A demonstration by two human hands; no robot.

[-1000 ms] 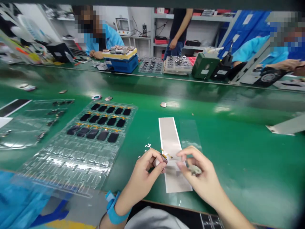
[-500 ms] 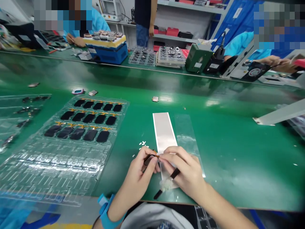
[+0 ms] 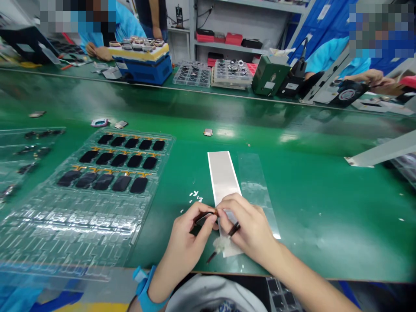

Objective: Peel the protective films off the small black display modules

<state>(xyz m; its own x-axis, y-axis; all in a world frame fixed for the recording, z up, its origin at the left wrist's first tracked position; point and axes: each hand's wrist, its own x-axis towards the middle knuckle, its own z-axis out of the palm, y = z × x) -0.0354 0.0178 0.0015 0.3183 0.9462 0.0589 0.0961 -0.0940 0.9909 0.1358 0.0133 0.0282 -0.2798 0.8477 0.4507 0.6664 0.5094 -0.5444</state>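
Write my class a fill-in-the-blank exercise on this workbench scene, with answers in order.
1. The left hand holds a small dark part and has a ____ band around its wrist.
2. The plastic tray holds ____ rows of five black screens.
3. The pale strip lies on a ____ table.
Missing words: blue; three; green.
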